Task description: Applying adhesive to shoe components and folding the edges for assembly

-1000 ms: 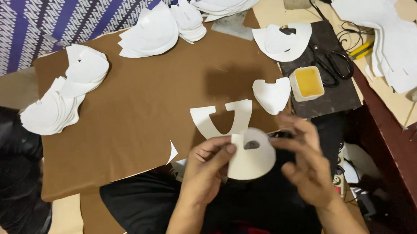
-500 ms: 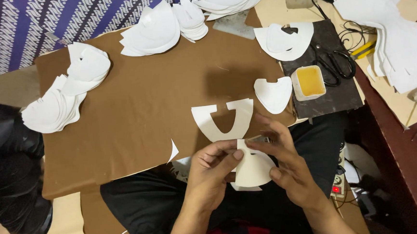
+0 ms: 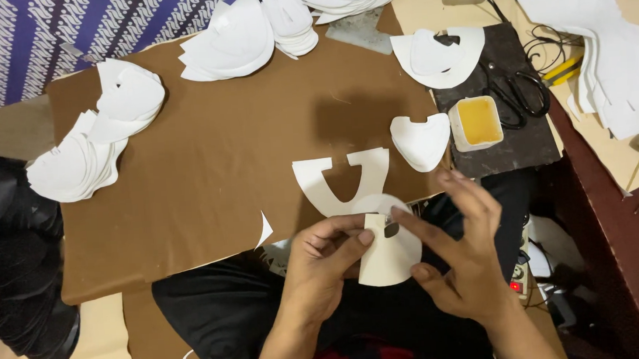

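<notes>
Left hand [image 3: 325, 264]: fingers [image 3: 359, 239] curled, thumb and forefinger pinching the left edge of the rounded cream cut-out [image 3: 387, 257]. Right hand [image 3: 465, 267]: fingers [image 3: 411, 224] spread, forefinger tip touching the cut-out's top near a dark hole, thumb under its lower right edge. Cut-out held above the lap, just below the brown surface [image 3: 208, 164]. Just above, on the surface: white U-shaped piece [image 3: 327, 186]. Right of it: white moulded cup [image 3: 420, 140], yellow glue tub [image 3: 478, 122], black scissors [image 3: 521, 93]. Far left: stacks of white cups [image 3: 82, 161].
</notes>
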